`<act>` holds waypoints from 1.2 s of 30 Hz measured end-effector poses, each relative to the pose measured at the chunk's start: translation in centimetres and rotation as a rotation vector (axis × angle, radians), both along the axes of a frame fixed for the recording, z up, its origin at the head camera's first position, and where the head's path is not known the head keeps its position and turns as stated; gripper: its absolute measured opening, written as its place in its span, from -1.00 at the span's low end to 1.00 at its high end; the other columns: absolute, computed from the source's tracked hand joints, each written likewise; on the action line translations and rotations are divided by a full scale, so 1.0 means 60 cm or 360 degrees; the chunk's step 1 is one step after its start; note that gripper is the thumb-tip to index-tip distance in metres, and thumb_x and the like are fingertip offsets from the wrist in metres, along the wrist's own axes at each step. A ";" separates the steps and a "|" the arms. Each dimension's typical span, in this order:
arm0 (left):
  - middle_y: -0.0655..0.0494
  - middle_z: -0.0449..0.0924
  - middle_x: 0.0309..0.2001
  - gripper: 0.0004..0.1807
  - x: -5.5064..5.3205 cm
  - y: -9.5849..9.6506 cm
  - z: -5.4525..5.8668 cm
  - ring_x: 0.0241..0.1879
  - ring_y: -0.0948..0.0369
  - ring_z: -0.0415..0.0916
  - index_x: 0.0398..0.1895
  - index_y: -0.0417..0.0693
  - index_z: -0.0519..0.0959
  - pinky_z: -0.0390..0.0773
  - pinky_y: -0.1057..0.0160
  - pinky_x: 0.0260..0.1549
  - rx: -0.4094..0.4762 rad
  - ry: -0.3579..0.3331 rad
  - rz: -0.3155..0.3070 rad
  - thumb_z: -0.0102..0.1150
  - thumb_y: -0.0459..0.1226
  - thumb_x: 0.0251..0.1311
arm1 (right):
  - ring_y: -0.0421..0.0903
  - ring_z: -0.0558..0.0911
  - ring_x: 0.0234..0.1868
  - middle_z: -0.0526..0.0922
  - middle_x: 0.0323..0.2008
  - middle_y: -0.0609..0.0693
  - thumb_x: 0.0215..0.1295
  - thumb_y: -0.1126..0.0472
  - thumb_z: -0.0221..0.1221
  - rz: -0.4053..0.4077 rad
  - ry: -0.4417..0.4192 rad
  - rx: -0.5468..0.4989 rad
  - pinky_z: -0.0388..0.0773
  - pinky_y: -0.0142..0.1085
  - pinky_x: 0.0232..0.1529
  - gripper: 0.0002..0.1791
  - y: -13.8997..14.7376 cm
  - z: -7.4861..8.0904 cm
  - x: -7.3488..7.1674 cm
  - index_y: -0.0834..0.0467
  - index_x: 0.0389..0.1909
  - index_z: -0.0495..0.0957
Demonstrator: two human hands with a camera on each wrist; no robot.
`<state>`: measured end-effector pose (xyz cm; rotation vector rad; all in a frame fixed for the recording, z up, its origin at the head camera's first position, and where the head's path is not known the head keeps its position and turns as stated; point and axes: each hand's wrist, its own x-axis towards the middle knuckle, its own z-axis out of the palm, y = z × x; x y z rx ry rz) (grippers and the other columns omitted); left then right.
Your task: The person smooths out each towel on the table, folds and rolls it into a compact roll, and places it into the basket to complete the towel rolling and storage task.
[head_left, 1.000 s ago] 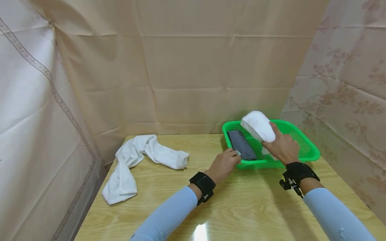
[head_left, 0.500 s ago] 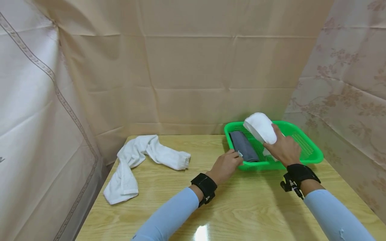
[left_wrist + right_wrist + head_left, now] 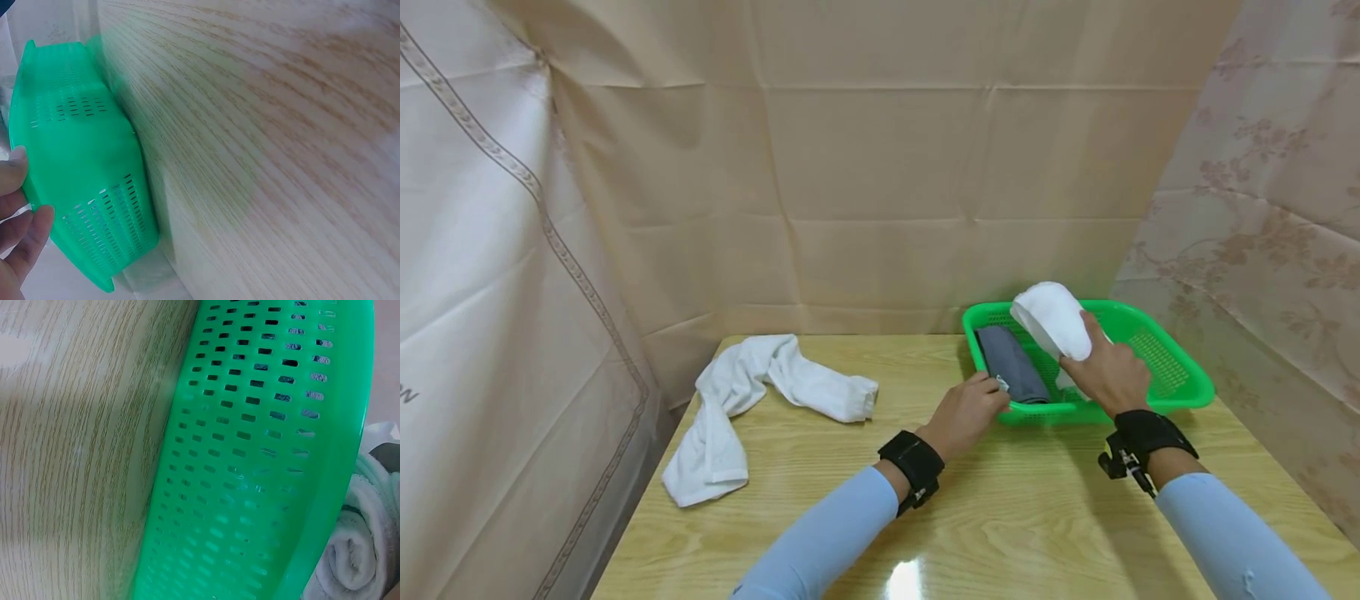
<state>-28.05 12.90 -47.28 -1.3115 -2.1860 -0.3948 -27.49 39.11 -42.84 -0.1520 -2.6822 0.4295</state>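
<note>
In the head view my left hand [image 3: 966,414] grips the near left corner of a green plastic basket [image 3: 1180,385]. In the left wrist view its thumb and fingers [image 3: 36,234] pinch the basket's rim. My right hand [image 3: 1108,371] holds a rolled white towel [image 3: 1048,317], tilted over the basket with its far end raised to the left. The roll's spiral end [image 3: 351,553] shows beside the rim in the right wrist view. Inside the basket, along its left side, lies a rolled dark grey towel [image 3: 1011,367] with a small light label. A small white patch under the right hand is partly hidden.
A loose, crumpled white towel [image 3: 707,417] lies bent on the left of the wooden table [image 3: 1000,517]. Beige cloth [image 3: 865,167] hangs behind the table, with pale patterned cloth [image 3: 1285,217] close on the right and more cloth on the left.
The whole head view has shifted slightly, so things appear a little farther right. Both hands keep their holds, and the rolled white towel stays at much the same tilt.
</note>
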 end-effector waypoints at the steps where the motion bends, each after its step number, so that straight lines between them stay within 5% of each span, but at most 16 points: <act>1: 0.22 0.61 -0.30 -0.90 0.001 0.000 0.001 -0.26 0.29 0.43 -0.24 0.08 0.76 0.44 0.53 -0.27 0.0002 -0.0008 -0.0001 0.29 -0.17 0.37 | 0.29 0.54 -0.59 0.59 -0.24 0.58 0.28 -0.05 0.27 -0.0001 0.0001 0.0001 0.31 0.00 -0.73 -0.05 -0.001 0.000 0.000 0.06 0.62 0.07; 36: 0.27 0.63 -0.28 -0.89 0.001 0.003 -0.001 -0.25 0.31 0.44 -0.23 0.12 0.76 0.45 0.54 -0.27 -0.0006 0.0042 0.0036 0.29 -0.13 0.40 | 0.40 0.57 -0.50 0.57 -0.20 0.63 0.32 -0.04 0.24 -0.0012 -0.0113 -0.0019 0.40 0.12 -0.64 -0.05 -0.003 -0.025 -0.012 0.14 0.61 0.01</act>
